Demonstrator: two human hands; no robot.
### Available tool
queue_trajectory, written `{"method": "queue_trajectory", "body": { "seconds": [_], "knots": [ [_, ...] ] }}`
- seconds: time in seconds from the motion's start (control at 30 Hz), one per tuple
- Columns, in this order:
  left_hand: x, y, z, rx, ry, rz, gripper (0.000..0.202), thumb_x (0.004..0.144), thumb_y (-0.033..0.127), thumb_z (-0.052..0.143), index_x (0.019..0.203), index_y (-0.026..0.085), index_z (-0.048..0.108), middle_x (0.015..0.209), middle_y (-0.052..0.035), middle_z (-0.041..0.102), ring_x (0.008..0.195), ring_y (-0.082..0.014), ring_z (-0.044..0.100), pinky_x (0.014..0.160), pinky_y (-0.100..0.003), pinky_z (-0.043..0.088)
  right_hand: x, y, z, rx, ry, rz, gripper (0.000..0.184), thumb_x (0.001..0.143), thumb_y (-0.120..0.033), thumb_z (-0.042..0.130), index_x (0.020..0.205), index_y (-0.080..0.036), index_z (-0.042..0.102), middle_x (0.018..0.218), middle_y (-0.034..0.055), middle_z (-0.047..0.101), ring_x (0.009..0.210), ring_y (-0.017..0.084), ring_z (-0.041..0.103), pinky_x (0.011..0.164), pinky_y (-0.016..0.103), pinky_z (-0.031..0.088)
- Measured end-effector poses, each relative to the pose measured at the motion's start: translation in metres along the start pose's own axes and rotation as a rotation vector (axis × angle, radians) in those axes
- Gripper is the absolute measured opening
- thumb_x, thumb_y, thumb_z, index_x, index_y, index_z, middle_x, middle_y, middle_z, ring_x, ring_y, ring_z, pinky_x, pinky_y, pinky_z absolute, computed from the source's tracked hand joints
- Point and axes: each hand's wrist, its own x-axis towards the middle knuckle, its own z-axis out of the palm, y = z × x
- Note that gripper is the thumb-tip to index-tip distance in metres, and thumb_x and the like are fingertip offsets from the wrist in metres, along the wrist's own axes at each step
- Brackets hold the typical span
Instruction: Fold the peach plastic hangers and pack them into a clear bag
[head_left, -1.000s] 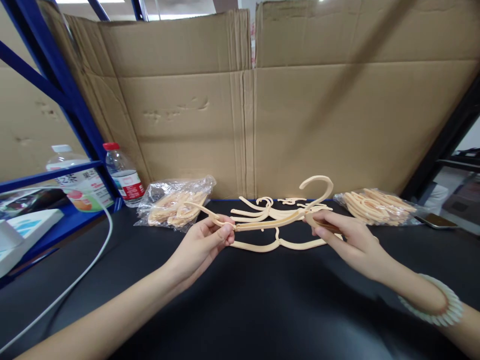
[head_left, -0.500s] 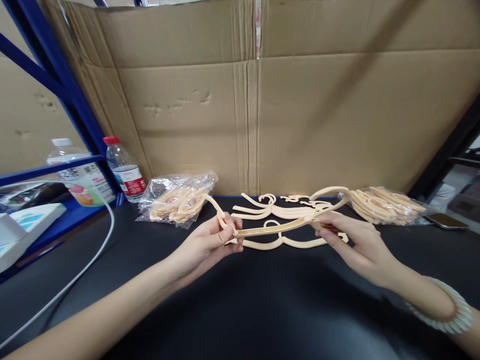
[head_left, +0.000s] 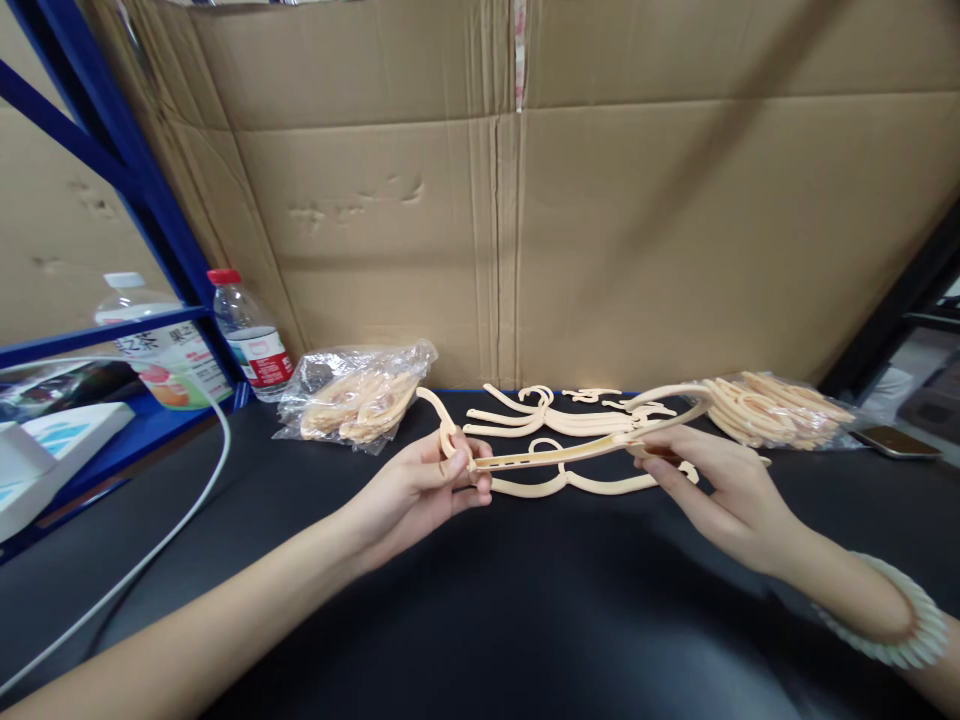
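A beige plastic clothes hanger [head_left: 551, 456] is held up over the black table, stretched between both hands. My left hand [head_left: 431, 475] pinches its left end, where a curved piece [head_left: 439, 410] sticks up past the fingers. Around the middle joint my right hand [head_left: 712, 480] is closed, and a large curved part of the hanger rises behind those fingers. Another hanger [head_left: 607, 485] lies on the table just beneath. Farther back are several more beige hanger pieces [head_left: 577, 424], partly hidden by the held one.
Clear bags of beige pieces lie at left [head_left: 360, 395] and right [head_left: 776, 410]. A phone [head_left: 896, 441] is beside the right bag. Bottles [head_left: 255, 345], a power strip [head_left: 67, 460] and a white cable [head_left: 187, 515] are at left. Cardboard [head_left: 375, 200] stands behind.
The held hanger has tilted slightly, and its rear curved part sits a little lower and farther right. Both hands keep their grip in nearly the same place.
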Motion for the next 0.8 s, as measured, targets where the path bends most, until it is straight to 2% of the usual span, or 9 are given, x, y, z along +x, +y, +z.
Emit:
{"method": "queue_trajectory", "body": {
  "seconds": [0.4,0.8],
  "knots": [
    [-0.0013,-0.006,0.0002,-0.033,0.035,-0.032,0.019,0.068,0.021,0.083,0.068,0.011,0.067,0.075,-0.0049,0.06,0.065,-0.0131,0.057,0.065,-0.025,0.051,-0.0003,-0.0024,0.0009,-0.02,0.0,-0.013,0.024,0.092,-0.011,0.051,0.109,-0.025,0.058,0.096,0.0061,0.071,0.084,0.022,0.069,0.076,0.035,0.056],
    [0.0009,-0.0054,-0.0011,-0.059,0.069,-0.07,0.021,0.063,0.02,0.087,0.067,0.01,0.069,0.072,-0.005,0.061,0.064,-0.0137,0.059,0.065,-0.025,0.054,-0.0009,-0.0025,0.003,0.009,0.003,-0.022,0.024,0.092,-0.008,0.051,0.11,-0.023,0.056,0.099,0.0043,0.069,0.087,0.018,0.067,0.078,0.03,0.056]
  ]
}}
